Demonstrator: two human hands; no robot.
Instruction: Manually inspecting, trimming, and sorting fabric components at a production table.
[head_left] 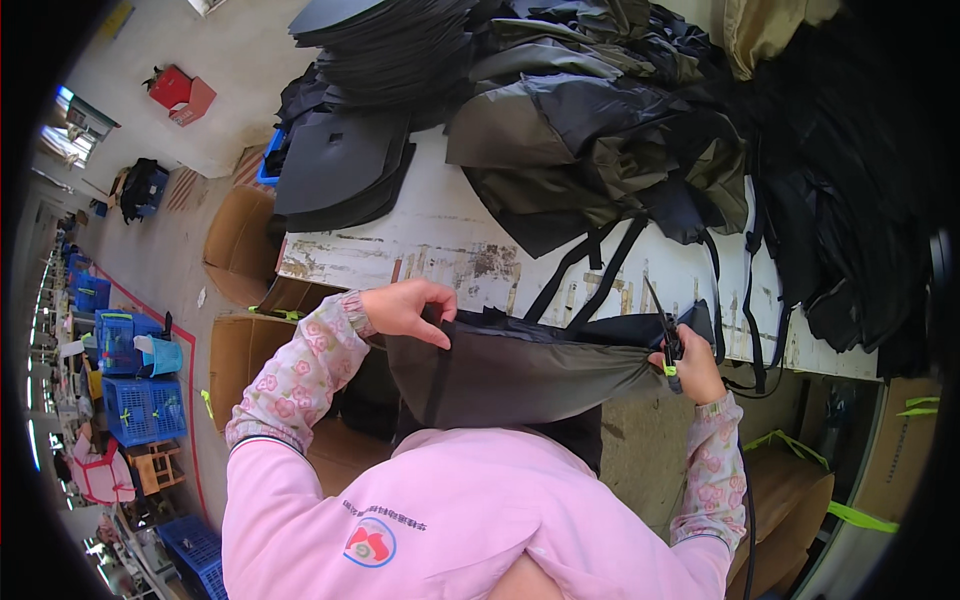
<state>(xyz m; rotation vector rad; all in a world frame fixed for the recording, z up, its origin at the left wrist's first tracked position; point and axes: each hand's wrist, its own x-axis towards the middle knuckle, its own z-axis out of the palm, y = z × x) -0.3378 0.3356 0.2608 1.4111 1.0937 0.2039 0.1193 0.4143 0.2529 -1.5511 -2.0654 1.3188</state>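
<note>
A dark olive-grey fabric piece (520,385) with black straps hangs over the near table edge, in front of my body. At its upper left corner, my left hand (410,308) pinches the edge by a black band (437,380) between thumb and fingers. The fabric is stretched across to my right hand (697,368), which is closed around a pair of scissors (670,345) with dark handles, blades pointing up and away. The gathered right end of the fabric lies at the fingers of that hand; whether they grip it too is partly hidden.
On the worn white table (450,250) lie a heap of olive and black fabric pieces (600,140) and stacked dark grey panels (340,165). Black fabric (850,200) drapes at right. Cardboard boxes (240,245) stand at left; blue crates (145,410) stand beyond them.
</note>
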